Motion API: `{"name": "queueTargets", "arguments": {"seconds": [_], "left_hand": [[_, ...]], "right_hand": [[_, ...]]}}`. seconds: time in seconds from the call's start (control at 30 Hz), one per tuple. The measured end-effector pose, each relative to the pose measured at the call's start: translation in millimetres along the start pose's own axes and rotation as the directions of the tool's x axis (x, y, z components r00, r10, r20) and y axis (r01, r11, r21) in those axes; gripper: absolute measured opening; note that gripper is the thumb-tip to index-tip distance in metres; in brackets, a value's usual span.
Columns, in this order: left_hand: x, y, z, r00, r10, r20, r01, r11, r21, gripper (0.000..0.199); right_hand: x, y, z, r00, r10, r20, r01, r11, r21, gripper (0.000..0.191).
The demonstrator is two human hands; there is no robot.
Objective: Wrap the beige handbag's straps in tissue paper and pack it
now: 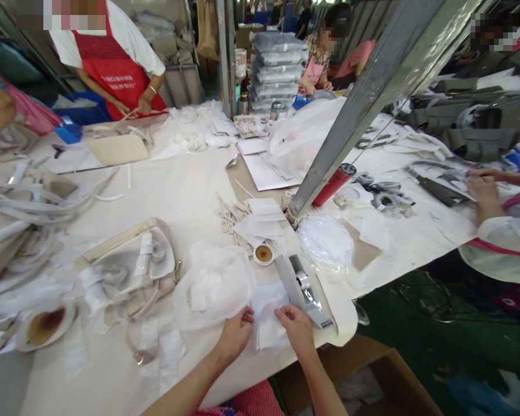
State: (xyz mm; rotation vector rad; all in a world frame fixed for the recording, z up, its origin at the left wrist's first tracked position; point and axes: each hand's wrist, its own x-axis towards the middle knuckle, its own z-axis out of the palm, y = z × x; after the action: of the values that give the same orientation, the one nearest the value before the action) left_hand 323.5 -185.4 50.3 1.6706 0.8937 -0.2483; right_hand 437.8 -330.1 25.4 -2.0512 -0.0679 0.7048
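At the near table edge my right hand (pixel 295 328) pinches the upper right corner of a thin white sheet (pixel 269 325) lying on a small stack. My left hand (pixel 237 329) is on the other side of the sheets, its fingers curled together; whether anything is between the fingertips is too small to tell. Beside it on the left is a crumpled translucent plastic bag (pixel 214 283). A grey tape dispenser (pixel 293 271) stands just right of the sheets. Behind them sits a small round dish (pixel 263 254) with brown contents.
A cream handbag (pixel 130 260) with wrapped straps lies to the left, near another brown-stained dish (pixel 45 326). A slanted metal post (pixel 351 110) rises from the table beside a red bottle (pixel 333 184). Below the edge is an open cardboard box (pixel 372 375). Other people work around the table.
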Motion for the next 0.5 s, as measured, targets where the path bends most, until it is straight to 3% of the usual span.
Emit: {"name": "queueTargets", "arguments": {"seconds": [0.13, 0.23, 0.5], "left_hand": [[-19, 8, -2.8, 0.997, 0.075, -0.021, -0.073, 0.993, 0.088, 0.024], [-23, 14, -1.7, 0.993, 0.098, -0.062, -0.084, 0.977, 0.197, 0.029], [-1, 5, 1.2, 0.998, 0.046, 0.035, -0.052, 0.979, 0.195, 0.021]], "right_hand": [[0, 0, 1, 1.0, 0.015, 0.007, -0.016, 1.0, 0.016, 0.027], [-1, -2, 2, 1.0, 0.02, 0.023, -0.021, 1.0, 0.021, 0.026], [3, -6, 1, 0.997, 0.009, 0.072, -0.012, 0.999, 0.035, 0.027]]}}
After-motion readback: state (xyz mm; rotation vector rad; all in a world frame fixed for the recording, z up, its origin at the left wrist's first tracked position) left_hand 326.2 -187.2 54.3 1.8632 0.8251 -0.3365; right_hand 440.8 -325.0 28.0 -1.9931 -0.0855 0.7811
